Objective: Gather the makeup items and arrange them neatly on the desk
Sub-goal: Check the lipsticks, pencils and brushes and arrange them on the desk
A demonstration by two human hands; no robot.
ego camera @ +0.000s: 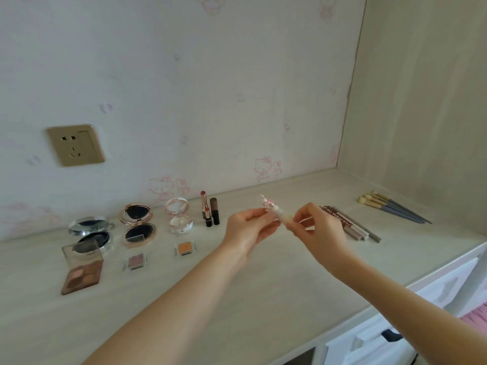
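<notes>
- Your desk (263,280) runs along the back wall (210,75); a side panel (421,101) closes its right end.
- Far left: three open compacts (92,230) (138,225) (179,216) in a row near the wall.
- In front of them: a palette (83,272), then two small pans (135,261) (184,248) to its right.
- Right of the compacts: two lipsticks (206,210) and a cap (214,210) standing upright, close together.
- Mid-desk, above the surface: your left hand (245,227) and right hand (319,230) meet on a small tube (274,210).
- Behind your right hand: boxed pencils (353,225) lying side by side.
- Far right, near the panel: brushes (390,206) lying together.
- A socket (76,144) sits on the wall above the compacts.
</notes>
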